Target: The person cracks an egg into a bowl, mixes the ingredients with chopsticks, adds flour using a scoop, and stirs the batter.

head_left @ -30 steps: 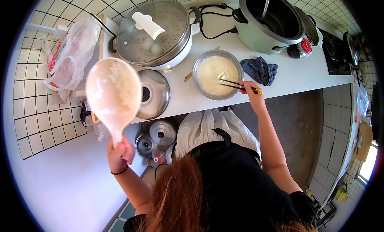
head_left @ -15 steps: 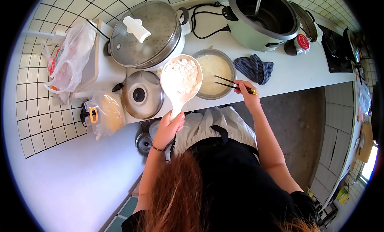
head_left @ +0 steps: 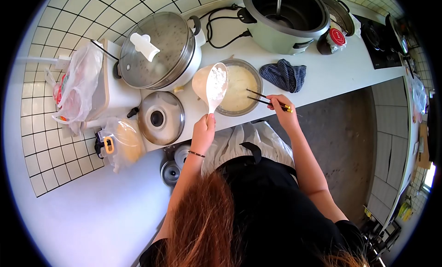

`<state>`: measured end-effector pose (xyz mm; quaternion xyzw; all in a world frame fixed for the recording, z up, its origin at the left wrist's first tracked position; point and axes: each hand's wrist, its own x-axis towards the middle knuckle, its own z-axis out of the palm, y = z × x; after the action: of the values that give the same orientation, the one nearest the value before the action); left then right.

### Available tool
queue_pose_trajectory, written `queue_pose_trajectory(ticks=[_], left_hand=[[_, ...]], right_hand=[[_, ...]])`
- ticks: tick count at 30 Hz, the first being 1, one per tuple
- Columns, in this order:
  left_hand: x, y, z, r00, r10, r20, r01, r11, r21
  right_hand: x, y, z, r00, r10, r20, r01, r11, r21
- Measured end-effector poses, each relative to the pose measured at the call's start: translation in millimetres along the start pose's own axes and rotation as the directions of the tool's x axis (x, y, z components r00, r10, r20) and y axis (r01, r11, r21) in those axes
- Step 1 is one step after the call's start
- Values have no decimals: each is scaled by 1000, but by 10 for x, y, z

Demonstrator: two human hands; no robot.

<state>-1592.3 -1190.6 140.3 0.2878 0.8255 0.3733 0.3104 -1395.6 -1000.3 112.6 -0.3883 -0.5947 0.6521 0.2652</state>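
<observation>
My left hand (head_left: 203, 129) is closed round the handle of a white ladle-like scoop (head_left: 201, 84) that holds white flour (head_left: 217, 81). The scoop is tilted to the right, its rim over the left edge of a metal bowl (head_left: 261, 85). Pale, creamy batter (head_left: 237, 85) fills much of that bowl. My right hand (head_left: 282, 111) grips a pair of dark chopsticks (head_left: 260, 97) with gold ends, their tips in the batter and slightly apart. Behind the bowl's right side lies a crumpled dark striped cloth (head_left: 284, 75).
A lidded steamer pot (head_left: 159, 50) stands at the back left, with a metal lid (head_left: 161, 118) in front. A green cooker pot (head_left: 276, 39), a red-topped jar (head_left: 332, 41) and a black stove (head_left: 377, 41) line the back right. Bagged items (head_left: 126, 140) sit at the left.
My left hand has turned the scoop from nearly level to tipped toward the bowl, and less flour shows. My right hand keeps the chopsticks in the batter. The view has shifted slightly.
</observation>
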Motion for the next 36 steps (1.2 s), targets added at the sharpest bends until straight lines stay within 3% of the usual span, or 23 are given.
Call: queue_pose_trajectory(ticks=[13, 36], left_hand=[[13, -23, -11, 991, 132, -29, -124, 972, 200], [60, -44, -37, 991, 129, -37, -117, 964, 237]], right_hand=[[-77, -13, 43, 1000, 19, -10, -19, 1000, 10], [-52, -70, 124, 1000, -16, -3, 16, 1000, -2]])
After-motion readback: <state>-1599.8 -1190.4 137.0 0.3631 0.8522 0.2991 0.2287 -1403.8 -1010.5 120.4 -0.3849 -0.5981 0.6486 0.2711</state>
